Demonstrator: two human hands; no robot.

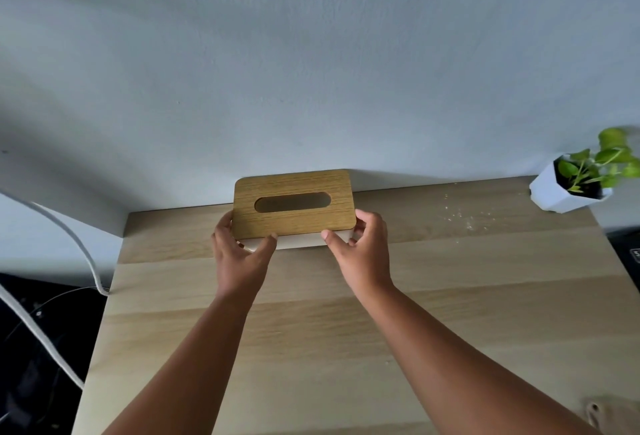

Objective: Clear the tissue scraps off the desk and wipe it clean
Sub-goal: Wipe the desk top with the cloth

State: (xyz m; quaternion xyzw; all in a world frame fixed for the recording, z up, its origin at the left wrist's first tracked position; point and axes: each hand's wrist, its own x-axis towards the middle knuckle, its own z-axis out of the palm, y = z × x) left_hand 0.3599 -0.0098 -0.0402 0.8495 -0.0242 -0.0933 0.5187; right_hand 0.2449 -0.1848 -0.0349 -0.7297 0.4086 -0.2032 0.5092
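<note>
A: Nearest the lens: two bare forearms, reaching up across a pale wood counter (450, 296).

B: And at the far end?

A: Left hand (239, 258) and right hand (360, 247), both gripping a tissue box (294, 204) at its near corners. Left fingers (225, 223) curled round the left end, thumb pressed to the front edge. Right fingers (362, 225) wrapped on the right end, thumb likewise on the front.

B: The box itself?

A: Wooden lid (332, 185) with a long oval slot (292, 201), over a white base (301, 240). Set at the back of the counter, close to the grey-white wall (311, 71). Nothing visible through the slot but shadow.

B: Any scraps?

A: Small white flecks (464, 215) scattered on the counter to the right of the box, between it and a plant pot (561, 192). Well apart from both hands. Too fine to tell more.

B: The pot?

A: White, faceted, at the far right corner, green leaves (613, 157) spilling towards the frame edge.

B: Off the counter?

A: White cable (72, 237) curving down past the left edge, over a dark, cluttered area below. Blurred tan object (594, 408) at the lower right, not identifiable.
</note>
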